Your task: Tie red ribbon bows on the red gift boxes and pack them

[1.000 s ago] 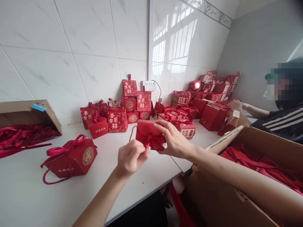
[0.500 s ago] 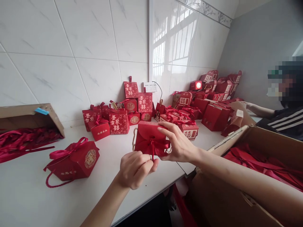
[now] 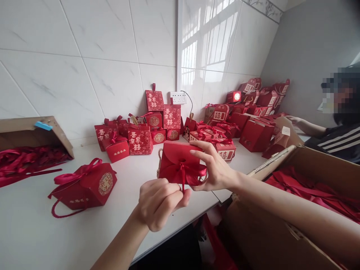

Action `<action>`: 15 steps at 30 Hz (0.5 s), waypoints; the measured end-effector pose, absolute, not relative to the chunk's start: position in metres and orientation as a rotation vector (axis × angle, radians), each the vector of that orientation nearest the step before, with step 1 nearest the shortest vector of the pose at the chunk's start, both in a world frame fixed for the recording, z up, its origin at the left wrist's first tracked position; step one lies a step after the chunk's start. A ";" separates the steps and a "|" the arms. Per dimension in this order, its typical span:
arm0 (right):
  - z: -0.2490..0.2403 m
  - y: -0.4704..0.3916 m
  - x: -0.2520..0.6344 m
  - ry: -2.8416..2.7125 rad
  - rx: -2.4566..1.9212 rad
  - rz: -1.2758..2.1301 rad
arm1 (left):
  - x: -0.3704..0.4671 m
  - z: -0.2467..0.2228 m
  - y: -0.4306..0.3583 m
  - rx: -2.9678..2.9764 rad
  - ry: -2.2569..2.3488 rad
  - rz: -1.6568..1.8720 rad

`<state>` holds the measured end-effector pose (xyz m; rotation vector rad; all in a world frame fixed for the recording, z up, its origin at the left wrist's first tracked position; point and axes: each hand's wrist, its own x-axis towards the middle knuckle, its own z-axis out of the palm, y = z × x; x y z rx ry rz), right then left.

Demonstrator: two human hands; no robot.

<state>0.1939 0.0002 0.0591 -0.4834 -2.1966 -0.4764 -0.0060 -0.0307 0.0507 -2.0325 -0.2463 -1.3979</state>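
A small red gift box (image 3: 176, 157) with a rounded flap and a beige rope handle is held up over the table's front edge. My right hand (image 3: 215, 167) grips its right side, thumb below and fingers across the top. A red satin ribbon (image 3: 184, 174) is tied at the middle of the box front. Its hanging end is pinched between the thumb and curled fingers of my left hand (image 3: 163, 202), just under the box. To the left stands a larger red gift box (image 3: 87, 191) with a ribbon bow and a cord handle.
Finished-looking red boxes (image 3: 140, 140) stand against the tiled wall, below a power strip (image 3: 178, 98). More are piled at right (image 3: 253, 101). Cardboard boxes of ribbon stand at left (image 3: 63, 138) and front right (image 3: 253, 225). A co-worker's hand (image 3: 294, 120) is at far right.
The view has shifted slightly. Both my hands keep their hold on the box and ribbon, with the left hand a little lower. The co-worker's hand has moved.
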 end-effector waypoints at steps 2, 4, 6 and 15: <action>0.059 0.000 0.194 -2.197 -0.469 -0.486 | -0.006 0.050 -0.032 -2.038 -0.254 -1.389; 0.060 0.000 0.194 -2.197 -0.453 -0.488 | -0.007 0.050 -0.033 -2.036 -0.251 -1.387; 0.060 -0.001 0.194 -2.196 -0.441 -0.483 | -0.008 0.050 -0.034 -2.033 -0.246 -1.391; 0.060 0.000 0.196 -2.207 -0.436 -0.495 | -0.008 0.052 -0.041 -2.052 -0.277 -1.398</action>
